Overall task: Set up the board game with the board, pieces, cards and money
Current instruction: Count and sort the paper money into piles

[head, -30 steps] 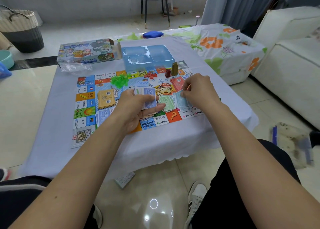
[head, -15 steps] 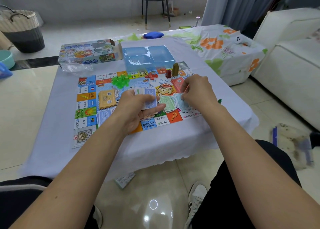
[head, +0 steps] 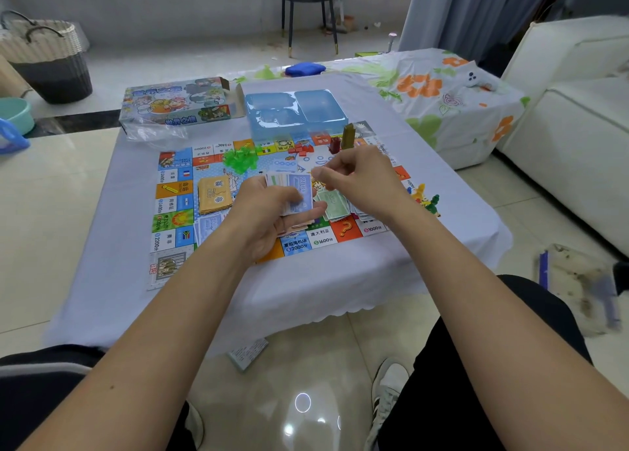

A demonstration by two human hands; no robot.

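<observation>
The game board (head: 173, 212) lies flat on the white-clothed low table. My left hand (head: 269, 215) grips a fanned stack of paper money (head: 297, 191) above the board's near side. My right hand (head: 364, 181) hovers just right of it, thumb and forefinger pinched at the top bill's corner. Green bills (head: 335, 203) lie on the board under my right hand, and a blue bill (head: 211, 226) lies to the left. A yellow card deck (head: 214, 195), green houses (head: 241, 159), red pieces (head: 303, 149) and a tall brown piece (head: 348, 135) sit on the board. Small pawns (head: 425, 198) stand at its right edge.
A blue plastic tray (head: 296, 113) and the game box (head: 177, 103) with a clear bag (head: 153, 132) sit at the table's far side. A leaflet (head: 248, 352) lies on the floor by my feet. A sofa (head: 578, 127) stands to the right.
My right hand has lifted off the bills laid on the board and come back left to the stack in my left hand. The left hand has stayed where it was.
</observation>
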